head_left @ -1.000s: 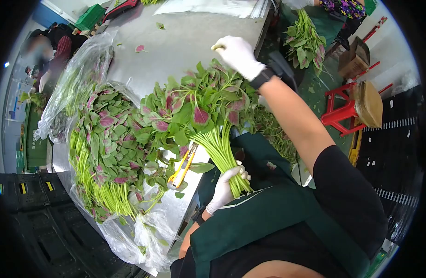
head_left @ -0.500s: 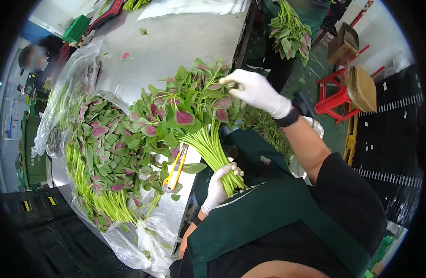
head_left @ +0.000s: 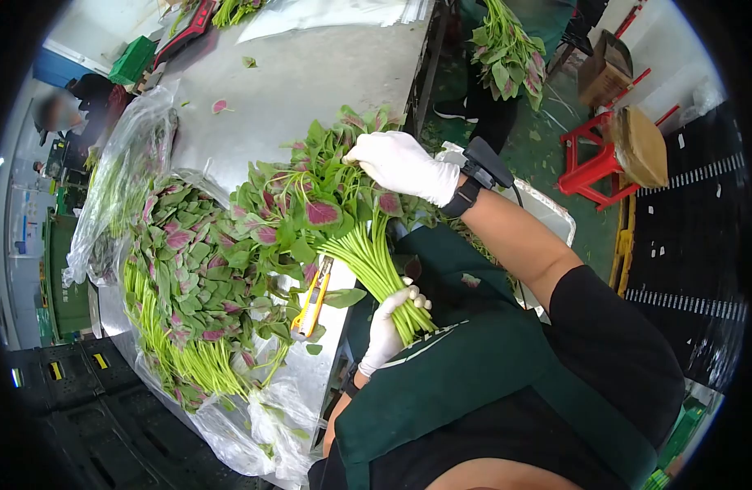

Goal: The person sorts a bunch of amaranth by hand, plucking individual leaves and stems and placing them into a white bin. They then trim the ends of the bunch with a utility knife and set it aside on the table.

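Note:
A bunch of leafy greens (head_left: 363,253) with green and purple-red leaves lies across the table edge, its pale stems pointing toward my body. My left hand (head_left: 386,331), in a white glove, is wrapped round the lower stems. Over the leaves at the top of the bunch is my gloved right hand (head_left: 400,163), fingers bent together at the leaves; what is between its fingertips is hidden. A yellow box cutter (head_left: 310,306) lies on the table just left of the stems. Further left, a large pile of the same greens (head_left: 188,269) rests on clear plastic.
The metal table (head_left: 310,82) holds loose leaves, plastic sheets and a red-edged device. Black crates (head_left: 106,408) stand lower left. At right are a white tub (head_left: 547,212), a red stool (head_left: 592,163) and a box. Another person holds greens (head_left: 511,57) at the top; someone stands far left.
My right hand has moved left, from the right side of the leaves to over them, and its fingers have turned down. My left hand still holds the stems.

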The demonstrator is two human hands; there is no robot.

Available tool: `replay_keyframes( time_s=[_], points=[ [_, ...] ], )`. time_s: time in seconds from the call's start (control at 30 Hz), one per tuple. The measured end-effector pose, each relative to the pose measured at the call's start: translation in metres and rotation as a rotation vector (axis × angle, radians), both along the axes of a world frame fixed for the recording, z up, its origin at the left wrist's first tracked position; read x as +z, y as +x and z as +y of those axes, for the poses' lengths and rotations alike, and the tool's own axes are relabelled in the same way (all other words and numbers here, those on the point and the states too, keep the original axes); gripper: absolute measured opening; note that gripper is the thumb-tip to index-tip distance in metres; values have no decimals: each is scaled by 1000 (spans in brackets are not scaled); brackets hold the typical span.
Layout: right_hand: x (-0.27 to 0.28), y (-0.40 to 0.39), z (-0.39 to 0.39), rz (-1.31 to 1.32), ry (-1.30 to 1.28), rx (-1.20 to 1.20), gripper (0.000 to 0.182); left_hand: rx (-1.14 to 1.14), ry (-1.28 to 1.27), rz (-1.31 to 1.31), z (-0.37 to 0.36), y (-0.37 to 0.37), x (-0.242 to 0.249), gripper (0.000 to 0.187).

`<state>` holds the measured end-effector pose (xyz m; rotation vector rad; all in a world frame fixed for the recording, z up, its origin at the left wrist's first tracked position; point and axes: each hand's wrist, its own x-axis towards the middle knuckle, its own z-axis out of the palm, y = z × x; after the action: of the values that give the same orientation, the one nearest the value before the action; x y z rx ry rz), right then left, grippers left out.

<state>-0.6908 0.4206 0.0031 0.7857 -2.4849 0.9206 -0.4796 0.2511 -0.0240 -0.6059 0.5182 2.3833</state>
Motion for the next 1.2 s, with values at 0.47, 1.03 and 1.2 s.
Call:
replay_keyframes(
  time_s=[0.47,1.03,1.2],
  points=[
    [13,-21,33,88,-125,-460,16,29,1,11,2,1,2,25],
    [-75,98,22,-941,3,320,46,-165,-177,116,1,-18,43,31],
    [-6,58,26,-758,-265,155,48,-130,-448,413,-10,-56,115,32]
  ],
)
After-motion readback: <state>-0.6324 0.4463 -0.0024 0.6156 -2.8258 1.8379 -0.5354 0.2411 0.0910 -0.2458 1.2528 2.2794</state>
